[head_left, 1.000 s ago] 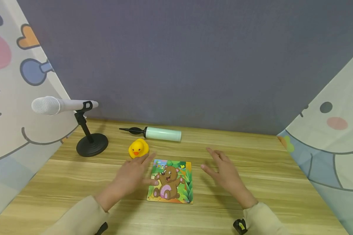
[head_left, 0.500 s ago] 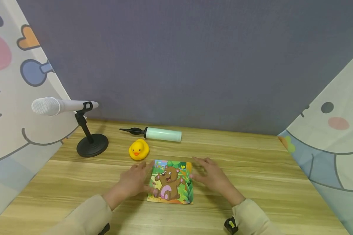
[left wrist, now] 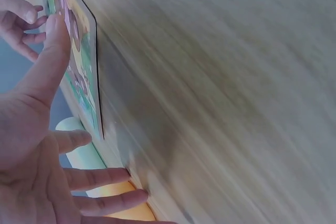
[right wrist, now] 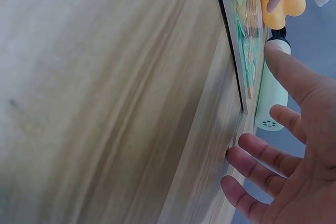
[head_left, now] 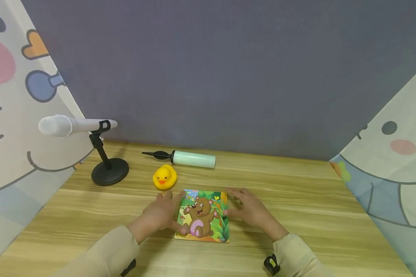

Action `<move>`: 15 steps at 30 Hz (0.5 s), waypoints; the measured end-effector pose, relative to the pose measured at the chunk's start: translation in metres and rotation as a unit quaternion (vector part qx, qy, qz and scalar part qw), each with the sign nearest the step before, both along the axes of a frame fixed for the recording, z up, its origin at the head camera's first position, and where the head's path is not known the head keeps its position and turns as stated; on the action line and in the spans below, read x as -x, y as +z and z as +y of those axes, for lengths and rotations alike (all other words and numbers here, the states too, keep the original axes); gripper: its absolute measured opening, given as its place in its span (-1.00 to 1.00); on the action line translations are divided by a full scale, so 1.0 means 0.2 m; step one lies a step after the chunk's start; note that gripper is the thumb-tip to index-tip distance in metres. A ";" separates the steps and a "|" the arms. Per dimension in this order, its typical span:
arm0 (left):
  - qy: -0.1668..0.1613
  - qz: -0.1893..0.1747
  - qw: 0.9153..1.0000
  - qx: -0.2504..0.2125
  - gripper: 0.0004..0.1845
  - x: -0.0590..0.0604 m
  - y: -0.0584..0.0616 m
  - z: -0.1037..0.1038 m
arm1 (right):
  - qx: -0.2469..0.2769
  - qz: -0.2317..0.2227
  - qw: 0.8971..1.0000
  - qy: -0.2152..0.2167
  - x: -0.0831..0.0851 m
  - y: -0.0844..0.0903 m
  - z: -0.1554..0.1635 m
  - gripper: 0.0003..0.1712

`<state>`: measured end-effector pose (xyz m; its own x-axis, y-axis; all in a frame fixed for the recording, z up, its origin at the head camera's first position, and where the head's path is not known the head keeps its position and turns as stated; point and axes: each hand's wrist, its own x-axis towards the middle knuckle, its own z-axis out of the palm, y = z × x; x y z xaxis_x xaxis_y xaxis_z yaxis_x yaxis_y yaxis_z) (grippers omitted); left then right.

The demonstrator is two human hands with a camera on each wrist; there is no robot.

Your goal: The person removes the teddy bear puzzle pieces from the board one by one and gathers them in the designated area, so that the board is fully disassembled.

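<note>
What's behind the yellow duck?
Behind the rubber duck lies a mint-green hand pump with a black nozzle, then the grey wall. The table right behind the duck is hidden.

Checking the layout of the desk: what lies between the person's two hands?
In the head view, the flat square bear-picture puzzle board lies on the wooden table between the left hand and right hand.

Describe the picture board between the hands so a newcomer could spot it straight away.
Start at the light wooden table before the grey wall; near its front middle, the left hand and right hand flank a flat square puzzle board. Unlike the yellow rubber duck and pale green pump behind it, it lies flat and shows a brown cartoon bear.
</note>
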<state>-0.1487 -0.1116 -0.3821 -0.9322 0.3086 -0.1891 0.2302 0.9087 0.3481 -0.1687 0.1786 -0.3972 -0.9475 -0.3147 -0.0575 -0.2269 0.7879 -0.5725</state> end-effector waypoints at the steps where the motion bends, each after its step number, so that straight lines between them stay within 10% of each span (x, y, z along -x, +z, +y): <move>1: 0.004 -0.006 1.000 0.002 0.31 0.00 0.00 0.00 | -0.001 -0.002 1.000 0.000 0.00 0.00 0.00 -0.11; 15: 0.007 -0.022 1.000 0.001 0.30 0.03 0.03 0.04 | -0.015 0.011 0.999 0.029 0.03 0.00 0.00 -0.15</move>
<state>-0.1550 -0.1044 -0.3766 -0.9274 0.2951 -0.2299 0.2024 0.9126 0.3553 -0.1745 0.1792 -0.3962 -0.9288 -0.3675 -0.0474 -0.2845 0.7893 -0.5442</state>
